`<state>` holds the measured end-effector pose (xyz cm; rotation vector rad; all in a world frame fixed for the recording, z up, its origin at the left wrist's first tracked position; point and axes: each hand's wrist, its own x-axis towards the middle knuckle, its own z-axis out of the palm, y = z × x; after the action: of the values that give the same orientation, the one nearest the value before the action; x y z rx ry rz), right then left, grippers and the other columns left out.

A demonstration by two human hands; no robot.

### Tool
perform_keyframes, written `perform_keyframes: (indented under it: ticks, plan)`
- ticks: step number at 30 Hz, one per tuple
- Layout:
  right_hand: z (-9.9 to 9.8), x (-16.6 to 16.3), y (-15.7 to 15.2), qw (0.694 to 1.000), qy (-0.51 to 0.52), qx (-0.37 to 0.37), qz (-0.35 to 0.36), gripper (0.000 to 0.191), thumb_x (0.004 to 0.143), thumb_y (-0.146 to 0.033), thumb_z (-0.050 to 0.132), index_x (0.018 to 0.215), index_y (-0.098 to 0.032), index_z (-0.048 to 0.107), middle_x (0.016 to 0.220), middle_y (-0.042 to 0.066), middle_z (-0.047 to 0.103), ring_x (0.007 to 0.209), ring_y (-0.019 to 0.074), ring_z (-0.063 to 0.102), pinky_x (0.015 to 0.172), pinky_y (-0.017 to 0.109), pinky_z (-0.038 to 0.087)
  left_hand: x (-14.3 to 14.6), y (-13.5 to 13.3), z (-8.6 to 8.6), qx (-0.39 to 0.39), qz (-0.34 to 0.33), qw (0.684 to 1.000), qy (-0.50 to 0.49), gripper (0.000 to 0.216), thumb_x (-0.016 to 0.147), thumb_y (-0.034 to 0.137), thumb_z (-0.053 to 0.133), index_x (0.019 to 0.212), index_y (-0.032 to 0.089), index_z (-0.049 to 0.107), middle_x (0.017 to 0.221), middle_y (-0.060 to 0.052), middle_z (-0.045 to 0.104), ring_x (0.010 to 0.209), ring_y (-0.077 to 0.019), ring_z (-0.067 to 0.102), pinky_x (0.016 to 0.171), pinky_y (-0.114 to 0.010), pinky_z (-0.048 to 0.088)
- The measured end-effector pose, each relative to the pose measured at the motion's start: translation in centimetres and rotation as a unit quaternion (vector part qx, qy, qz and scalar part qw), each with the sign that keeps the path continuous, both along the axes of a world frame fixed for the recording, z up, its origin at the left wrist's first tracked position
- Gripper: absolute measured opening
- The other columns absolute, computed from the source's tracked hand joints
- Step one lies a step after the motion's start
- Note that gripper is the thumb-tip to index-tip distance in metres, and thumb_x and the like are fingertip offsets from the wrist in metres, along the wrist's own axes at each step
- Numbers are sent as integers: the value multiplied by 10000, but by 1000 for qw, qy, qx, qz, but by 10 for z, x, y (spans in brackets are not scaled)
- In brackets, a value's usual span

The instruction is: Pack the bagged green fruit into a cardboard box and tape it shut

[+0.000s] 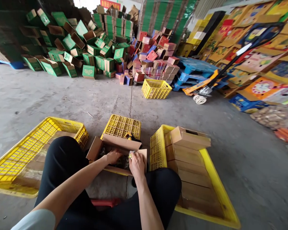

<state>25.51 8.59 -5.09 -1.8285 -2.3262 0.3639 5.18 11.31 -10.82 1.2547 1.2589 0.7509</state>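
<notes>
An open brown cardboard box (pixel 117 143) sits on the floor between my knees, its flaps spread and dark contents inside. My left hand (pixel 112 156) reaches into the box with fingers curled on the dark contents. My right hand (pixel 136 163) rests at the box's right edge, closed on a small yellowish item that I cannot name. An upturned yellow crate (pixel 122 125) stands just behind the box.
A yellow crate (pixel 31 140) with flat cardboard lies at my left. Another yellow crate (pixel 216 188) at my right holds a row of closed brown boxes (pixel 189 150). Piles of green and red boxes, a yellow basket (pixel 156 88), blue pallets and a pallet jack (pixel 201 91) stand farther back.
</notes>
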Motion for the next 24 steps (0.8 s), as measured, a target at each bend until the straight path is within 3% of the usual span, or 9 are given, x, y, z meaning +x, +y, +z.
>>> perform_keyframes:
  ticks: [4,8,11,14,19,21,24]
  plan:
    - [-4,-2,3,999,-27,-34,15,389,884,23,504,1077,-151,792,1250,194,704,1199,317,611,1058,386,453,4,0,-4,-2,-64,992,111,377,538,286,978,828,203,752,1148,-170,732,1401,-485,453,1204,-589,285]
    - [-9,-4,5,997,1,-69,30,378,834,85,508,946,-118,807,1074,193,760,1050,280,700,970,328,506,6,3,-4,9,-101,979,179,377,574,343,973,825,216,722,1176,-176,705,1386,-478,473,1182,-610,308]
    - [-9,-4,7,996,41,-75,23,379,847,77,510,982,-114,808,1081,191,772,1038,272,724,955,324,524,6,5,1,20,-116,972,201,417,528,305,981,814,224,688,1085,-146,722,1293,-471,555,1163,-597,330]
    - [-6,-1,10,992,102,-70,17,369,903,10,529,1101,-139,801,1171,177,773,1130,272,718,1037,351,515,1,5,10,39,-120,971,203,432,499,291,967,802,234,664,1020,-105,726,1218,-448,606,1132,-513,381]
    - [3,11,13,974,212,-79,20,364,955,-140,575,1255,-216,767,1268,110,770,1195,266,719,1091,397,532,-20,1,44,91,-92,976,175,449,544,239,899,935,237,678,1042,-61,711,1057,-339,657,1001,-406,474]
    - [9,13,12,950,292,-108,21,432,913,-247,692,1344,-261,722,1341,87,741,1241,287,696,1058,420,562,-29,-3,60,109,-70,978,161,422,617,269,867,997,227,688,1022,-54,709,1000,-307,656,945,-380,494]
    - [21,12,9,861,469,-195,12,652,813,-391,832,1436,-337,647,1445,50,675,1319,312,638,1005,425,591,-33,-13,82,112,-18,991,74,429,715,372,860,1085,221,704,1018,-46,728,955,-266,660,879,-341,517]
